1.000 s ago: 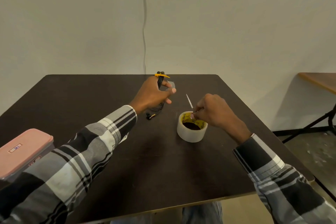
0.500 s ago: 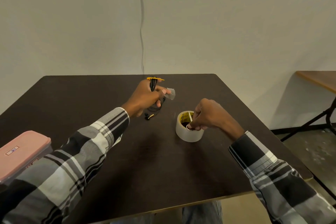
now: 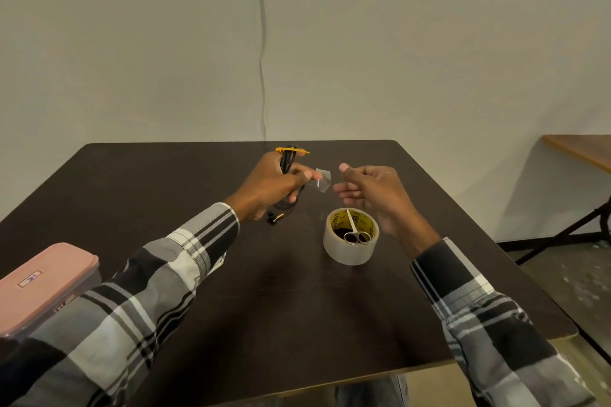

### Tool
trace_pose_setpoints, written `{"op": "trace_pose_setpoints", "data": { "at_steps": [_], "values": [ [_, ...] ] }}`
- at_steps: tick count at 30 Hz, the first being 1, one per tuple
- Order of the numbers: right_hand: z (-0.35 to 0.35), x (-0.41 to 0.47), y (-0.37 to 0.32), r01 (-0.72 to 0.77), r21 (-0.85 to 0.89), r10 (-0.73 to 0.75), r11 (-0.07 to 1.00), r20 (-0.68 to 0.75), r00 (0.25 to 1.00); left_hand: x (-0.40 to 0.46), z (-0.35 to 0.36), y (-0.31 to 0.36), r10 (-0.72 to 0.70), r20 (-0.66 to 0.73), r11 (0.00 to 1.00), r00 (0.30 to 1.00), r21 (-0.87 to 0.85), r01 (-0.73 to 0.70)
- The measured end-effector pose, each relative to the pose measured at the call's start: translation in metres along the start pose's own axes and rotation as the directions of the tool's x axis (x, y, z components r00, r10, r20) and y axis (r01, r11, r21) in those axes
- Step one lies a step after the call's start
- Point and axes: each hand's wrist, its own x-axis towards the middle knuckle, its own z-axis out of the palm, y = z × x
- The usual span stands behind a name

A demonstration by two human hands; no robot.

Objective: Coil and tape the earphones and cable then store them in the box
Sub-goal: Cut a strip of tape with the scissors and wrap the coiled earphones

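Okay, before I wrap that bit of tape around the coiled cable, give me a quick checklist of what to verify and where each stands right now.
1. Coiled cable gripped in left hand: ok.
2. Cut tape piece ready, stuck at the left thumb tip: ok.
3. Right hand free to take the tape: ok, open and empty.
4. Scissors parked out of the way: ok, resting across the tape roll.
5. Tape piece long enough to go round the coil: cannot tell.
6. Pink box open for storing: not ok, lid is on.
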Motion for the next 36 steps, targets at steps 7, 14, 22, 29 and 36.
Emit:
{"op": "trace_pose_setpoints", "data": {
  "at_steps": [7, 14, 22, 29, 36],
  "values": [
    [0.013, 0.008, 0.0, -0.176, 0.32, 0.151, 0.931, 0.102, 0.983, -0.001, -0.002, 0.002, 0.027, 0.054, 1.0, 0.998, -0.002, -0.027],
    [0.015, 0.01, -0.002, -0.158, 0.396, 0.129, 0.904, 0.1, 0.987, -0.001, -0.006, 0.0, 0.041, 0.061, 0.998, 0.997, 0.04, -0.043],
    [0.018, 0.004, -0.005, 0.047, 0.286, -0.035, 0.957, -0.046, 0.998, 0.001, -0.014, -0.006, -0.06, 0.023, 0.995, 0.998, 0.077, 0.058],
    [0.002, 0.0, -0.025, 0.18, 0.332, -0.177, 0.926, -0.039, 0.983, -0.005, -0.033, -0.018, -0.229, 0.039, 0.973, 0.973, -0.017, 0.23],
    [0.023, -0.008, -0.018, 0.262, 0.405, -0.33, 0.876, 0.106, 0.938, -0.012, -0.034, -0.01, -0.221, 0.239, 0.946, 0.945, -0.184, 0.268]
  ]
}}
